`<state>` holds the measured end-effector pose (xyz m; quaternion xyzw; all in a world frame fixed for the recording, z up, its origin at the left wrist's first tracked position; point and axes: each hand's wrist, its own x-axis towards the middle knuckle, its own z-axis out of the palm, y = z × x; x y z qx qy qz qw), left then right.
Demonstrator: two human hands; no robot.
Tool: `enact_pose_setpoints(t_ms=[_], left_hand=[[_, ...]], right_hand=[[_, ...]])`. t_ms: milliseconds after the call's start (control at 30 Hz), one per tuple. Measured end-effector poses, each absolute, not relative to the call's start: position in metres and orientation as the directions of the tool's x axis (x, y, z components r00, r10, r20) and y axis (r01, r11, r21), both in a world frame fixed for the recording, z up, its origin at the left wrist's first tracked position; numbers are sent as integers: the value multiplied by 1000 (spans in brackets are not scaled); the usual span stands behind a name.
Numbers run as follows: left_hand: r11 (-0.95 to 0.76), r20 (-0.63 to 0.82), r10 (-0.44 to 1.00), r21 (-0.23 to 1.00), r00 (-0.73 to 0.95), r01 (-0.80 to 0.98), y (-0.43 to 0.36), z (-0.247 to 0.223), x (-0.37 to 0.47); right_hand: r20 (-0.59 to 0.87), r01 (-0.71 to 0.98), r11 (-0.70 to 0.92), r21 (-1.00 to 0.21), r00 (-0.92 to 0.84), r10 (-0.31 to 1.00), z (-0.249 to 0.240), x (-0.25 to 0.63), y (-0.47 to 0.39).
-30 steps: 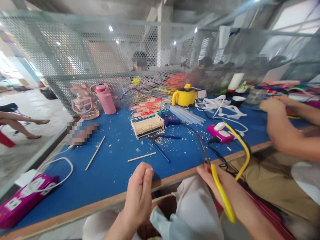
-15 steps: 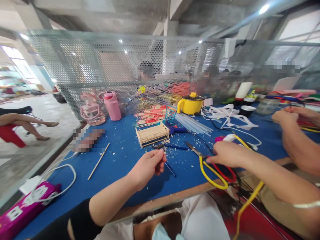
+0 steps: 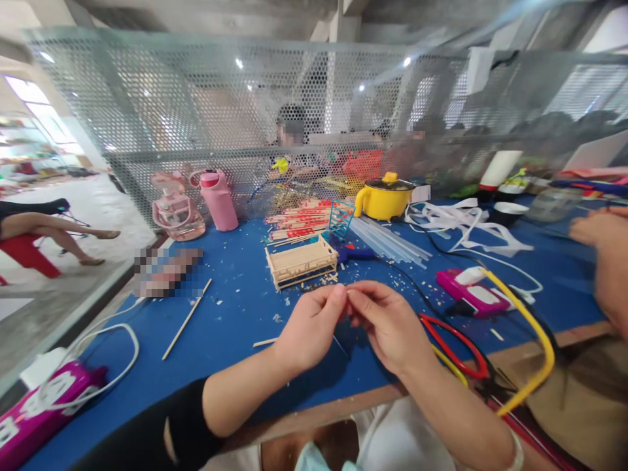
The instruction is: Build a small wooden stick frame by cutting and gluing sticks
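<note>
My left hand [image 3: 314, 324] and my right hand [image 3: 392, 324] meet above the front middle of the table, thumbs and fingertips pinched together. Whatever is between the fingertips is too small or hidden to make out. Just beyond them stands a small rectangular frame of pale wooden sticks [image 3: 301, 263], with a slatted floor and low railings. A short pale stick [image 3: 265, 342] shows at my left wrist, its other end hidden. Beside my right forearm lies a tool with red and yellow handles [image 3: 458, 350]; its front end is hidden by my arm.
Behind the frame lie red-and-pale sticks [image 3: 304, 219], a blue glue gun [image 3: 356, 254] and clear glue sticks [image 3: 390, 239]. A yellow pot [image 3: 385, 198] and pink bottle [image 3: 219, 199] stand by the mesh screen. Purple power strips [image 3: 471, 291] flank me. Another person's hand [image 3: 601, 229] is at right.
My right hand has left the red-and-yellow-handled tool and come left to meet my left hand. A short stick now shows by my left wrist. The view has shifted slightly.
</note>
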<state>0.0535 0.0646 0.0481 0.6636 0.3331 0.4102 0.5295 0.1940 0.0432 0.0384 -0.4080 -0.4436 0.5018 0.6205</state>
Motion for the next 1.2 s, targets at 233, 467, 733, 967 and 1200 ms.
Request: enact_pose_setpoints(t_ms=[233, 467, 733, 967, 1200], left_hand=[[-436, 299, 900, 641, 318, 632, 156, 59, 25], [-307, 269, 952, 794, 149, 525, 143, 55, -12], [-81, 81, 997, 959, -10, -272, 82, 38, -18], [-98, 92, 995, 946, -32, -309, 69, 38, -15], [-188, 189, 982, 954, -17, -233, 65, 33, -14]], right_hand=[[207, -247, 265, -932, 238, 949, 56, 212, 62], [300, -13, 309, -951, 201, 932, 62, 207, 68], [597, 529, 575, -624, -152, 788, 88, 158, 78], [731, 542, 840, 3, -575, 369, 99, 129, 95], [709, 515, 844, 149, -651, 272, 92, 130, 103]])
